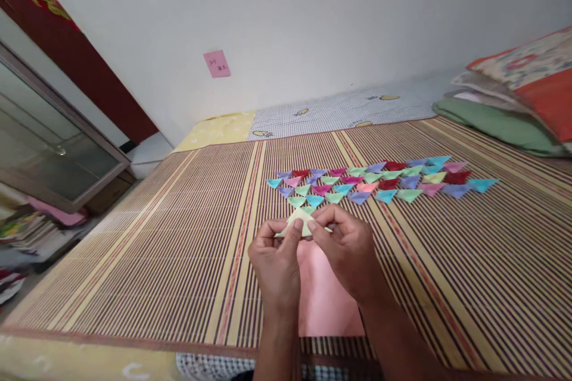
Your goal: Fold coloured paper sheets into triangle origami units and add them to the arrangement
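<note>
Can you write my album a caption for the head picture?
Left hand and right hand hold pale folded paper near rows of colourful paper triangles on a striped mat.

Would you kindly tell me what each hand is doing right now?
Left hand: closed on the pale yellow folded paper, thumb on its near face.
Right hand: closed on the same paper, thumb and fingers at its right side.

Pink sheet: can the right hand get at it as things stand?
Probably yes: the pink sheet lies between the forearms, its middle uncovered. But the right hand is pinching the pale paper, so it would likely need to let go first.
</note>
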The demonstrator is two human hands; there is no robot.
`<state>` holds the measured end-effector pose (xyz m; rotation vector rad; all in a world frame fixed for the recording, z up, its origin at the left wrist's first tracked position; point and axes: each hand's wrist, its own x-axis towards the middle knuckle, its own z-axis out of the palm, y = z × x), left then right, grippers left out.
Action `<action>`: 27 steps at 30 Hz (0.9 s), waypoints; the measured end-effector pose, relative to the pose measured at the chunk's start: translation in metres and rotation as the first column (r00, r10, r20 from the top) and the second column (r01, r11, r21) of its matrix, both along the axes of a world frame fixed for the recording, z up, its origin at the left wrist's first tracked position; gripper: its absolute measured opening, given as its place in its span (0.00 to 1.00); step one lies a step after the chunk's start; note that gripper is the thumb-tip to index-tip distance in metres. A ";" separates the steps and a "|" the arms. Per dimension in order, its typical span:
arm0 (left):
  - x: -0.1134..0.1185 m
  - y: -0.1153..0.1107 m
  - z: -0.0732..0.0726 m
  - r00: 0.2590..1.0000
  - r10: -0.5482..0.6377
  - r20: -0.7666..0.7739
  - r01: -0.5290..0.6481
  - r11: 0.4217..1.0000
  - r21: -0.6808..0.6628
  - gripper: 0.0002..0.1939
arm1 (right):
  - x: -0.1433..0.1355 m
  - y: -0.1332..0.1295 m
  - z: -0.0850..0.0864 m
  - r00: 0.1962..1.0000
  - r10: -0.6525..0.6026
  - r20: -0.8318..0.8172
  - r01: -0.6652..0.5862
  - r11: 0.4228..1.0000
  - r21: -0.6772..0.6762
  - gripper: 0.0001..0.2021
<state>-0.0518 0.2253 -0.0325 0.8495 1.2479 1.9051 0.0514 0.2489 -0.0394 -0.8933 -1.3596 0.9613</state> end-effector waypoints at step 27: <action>0.002 -0.002 -0.003 0.994 -0.095 -0.060 0.094 0.995 -0.032 0.14 | 0.003 0.003 0.003 0.987 0.077 -0.144 -0.099 0.984 -0.149 0.07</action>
